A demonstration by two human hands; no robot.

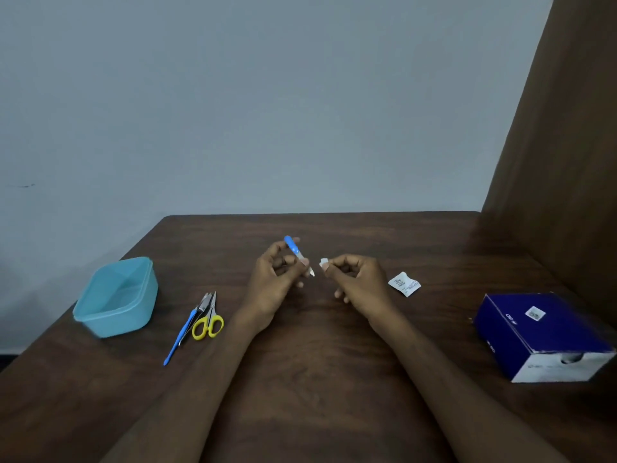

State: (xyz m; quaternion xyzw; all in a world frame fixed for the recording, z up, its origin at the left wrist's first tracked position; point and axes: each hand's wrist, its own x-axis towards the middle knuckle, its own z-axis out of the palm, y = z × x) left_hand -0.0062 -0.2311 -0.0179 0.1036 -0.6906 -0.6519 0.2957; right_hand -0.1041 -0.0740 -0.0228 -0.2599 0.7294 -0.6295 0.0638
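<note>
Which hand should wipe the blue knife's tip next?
Probably the right hand: it pinches a white pad just beside the tip, while the left hand is busy holding the knife.

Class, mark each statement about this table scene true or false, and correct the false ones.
1. The left hand holds a blue-handled tool. True.
2. The right hand is empty. False: it pinches a small white piece.
3. The scissors lie inside the tub. False: they lie on the table beside it.
4. The blue box stands right of the sachet. True.
</note>
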